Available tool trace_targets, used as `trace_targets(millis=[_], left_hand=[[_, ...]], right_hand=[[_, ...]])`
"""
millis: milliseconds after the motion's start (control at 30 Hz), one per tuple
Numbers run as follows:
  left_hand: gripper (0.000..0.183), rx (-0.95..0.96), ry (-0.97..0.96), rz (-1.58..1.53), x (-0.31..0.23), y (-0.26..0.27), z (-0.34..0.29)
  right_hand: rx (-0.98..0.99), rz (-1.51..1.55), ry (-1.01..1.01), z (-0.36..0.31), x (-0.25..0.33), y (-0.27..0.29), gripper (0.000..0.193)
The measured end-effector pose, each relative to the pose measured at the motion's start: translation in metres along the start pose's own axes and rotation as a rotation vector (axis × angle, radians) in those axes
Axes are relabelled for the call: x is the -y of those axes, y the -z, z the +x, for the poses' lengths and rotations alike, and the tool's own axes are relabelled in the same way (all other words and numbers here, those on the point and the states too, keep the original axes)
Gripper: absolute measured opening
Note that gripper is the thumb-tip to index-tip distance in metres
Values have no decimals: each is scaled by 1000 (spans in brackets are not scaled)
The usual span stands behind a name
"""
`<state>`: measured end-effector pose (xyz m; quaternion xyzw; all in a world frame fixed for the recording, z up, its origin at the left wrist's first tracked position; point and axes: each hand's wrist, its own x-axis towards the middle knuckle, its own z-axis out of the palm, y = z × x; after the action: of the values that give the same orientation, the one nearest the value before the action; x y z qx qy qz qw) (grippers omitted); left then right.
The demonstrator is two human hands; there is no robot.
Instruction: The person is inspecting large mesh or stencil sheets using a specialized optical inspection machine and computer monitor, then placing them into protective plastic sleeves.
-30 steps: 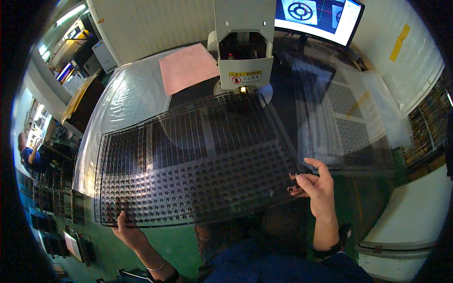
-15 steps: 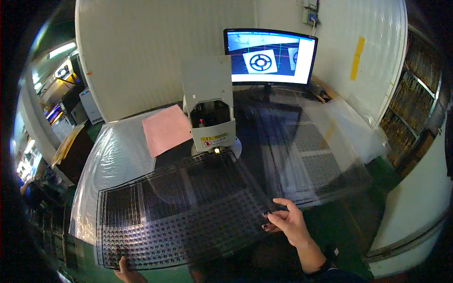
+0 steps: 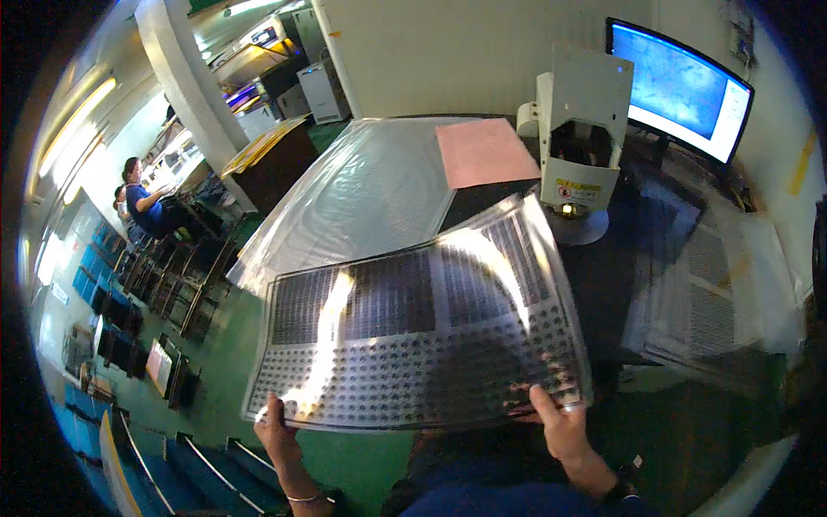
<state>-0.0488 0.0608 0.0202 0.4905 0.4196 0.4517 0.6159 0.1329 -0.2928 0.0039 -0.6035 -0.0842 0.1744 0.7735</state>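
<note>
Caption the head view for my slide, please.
Left hand and right hand hold a clear patterned sheet by its near edge, a lit monitor beyond.

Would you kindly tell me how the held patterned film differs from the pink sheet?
The patterned film is see-through with dark markings; the pink sheet looks plain and opaque. The patterned film is held by the left hand and right hand; the pink sheet lies on the table. Both are four-sided.
</note>
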Motion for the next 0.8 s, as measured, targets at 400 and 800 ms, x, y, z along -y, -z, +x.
trace_targets(millis=[400, 800], left_hand=[[23, 911, 397, 102, 15, -124, -103], [33, 1119, 415, 406, 24, -195, -136]], right_hand=[[-812, -59, 275, -121, 72, 210, 36], [-1159, -12, 254, -199, 76, 269, 25]])
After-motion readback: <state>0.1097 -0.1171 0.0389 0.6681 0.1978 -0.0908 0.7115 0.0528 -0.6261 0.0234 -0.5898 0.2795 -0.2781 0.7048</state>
